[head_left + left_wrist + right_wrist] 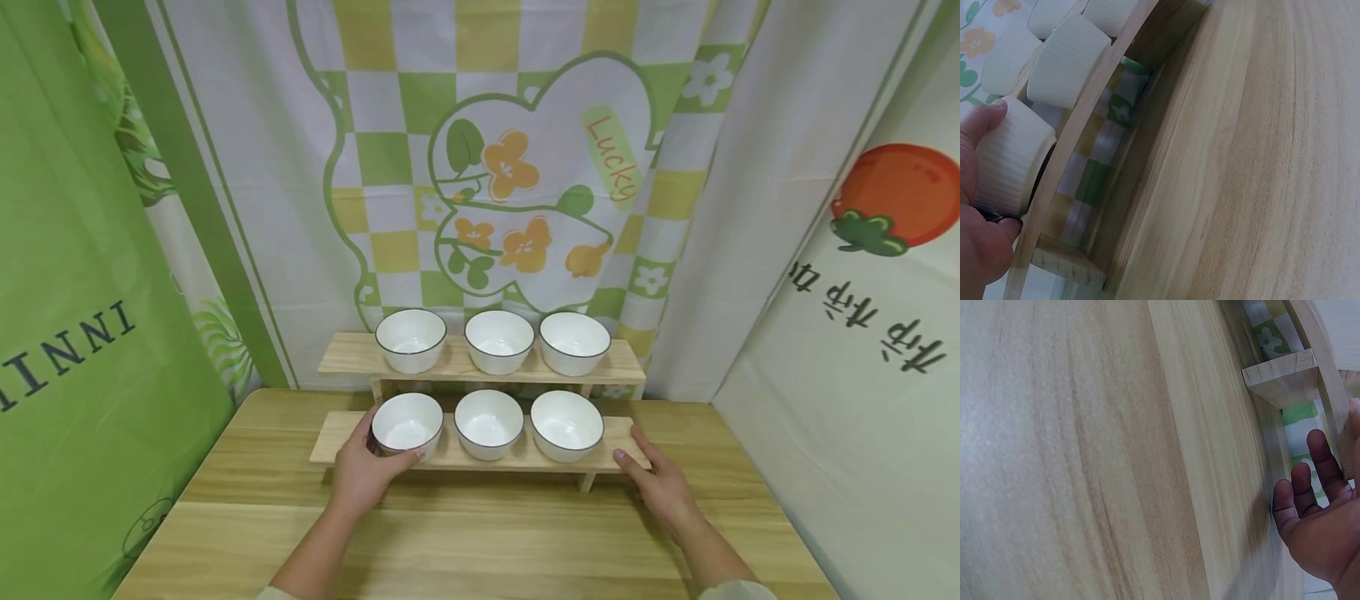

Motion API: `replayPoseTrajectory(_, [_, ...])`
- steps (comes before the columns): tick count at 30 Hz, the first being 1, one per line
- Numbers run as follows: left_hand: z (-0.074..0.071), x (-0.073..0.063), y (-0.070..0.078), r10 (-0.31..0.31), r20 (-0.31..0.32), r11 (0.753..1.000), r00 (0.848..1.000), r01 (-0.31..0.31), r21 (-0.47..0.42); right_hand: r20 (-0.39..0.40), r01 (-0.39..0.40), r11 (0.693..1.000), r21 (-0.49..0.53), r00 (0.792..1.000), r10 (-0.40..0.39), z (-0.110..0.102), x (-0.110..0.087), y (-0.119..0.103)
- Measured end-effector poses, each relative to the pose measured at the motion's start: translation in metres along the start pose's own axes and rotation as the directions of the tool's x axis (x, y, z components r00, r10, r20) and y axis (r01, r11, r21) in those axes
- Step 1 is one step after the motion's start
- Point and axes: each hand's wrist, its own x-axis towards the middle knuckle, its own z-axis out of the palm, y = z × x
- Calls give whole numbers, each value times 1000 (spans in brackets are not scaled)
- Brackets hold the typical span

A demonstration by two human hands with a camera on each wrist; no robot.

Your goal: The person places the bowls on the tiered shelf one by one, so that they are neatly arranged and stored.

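Observation:
My left hand (363, 473) grips a white bowl (408, 422) with a dark rim at the left of the lower tier of a two-tier wooden rack (624, 429). In the left wrist view, the thumb lies along the ribbed side of the bowl (1013, 156), fingers around its far side. A dark gap shows under part of its base; whether it fully rests on the board is unclear. At the right end of the lower board, my right hand (663, 492) holds the board between thumb and index finger. Its other fingers (1304, 487) hang loosely below the board.
Beside the gripped bowl stand a middle bowl (489, 425) and a right bowl (567, 426). Three matching bowls, including a left one (411, 340), stand on the upper tier. A patterned curtain (517, 167) hangs close behind. The wooden table (480, 542) extends in front.

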Motion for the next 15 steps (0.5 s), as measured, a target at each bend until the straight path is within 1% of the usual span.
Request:
replayPoseTrajectory(7, [0, 3, 1, 2, 13, 1000, 1000, -2, -8, 11, 12, 1000, -4, 1000, -12, 1, -1, -2])
replayPoseTrajectory(15, [6, 4, 1, 25, 24, 1000, 999, -25, 4, 13, 3, 1000, 0, 1000, -3, -6, -5, -4])
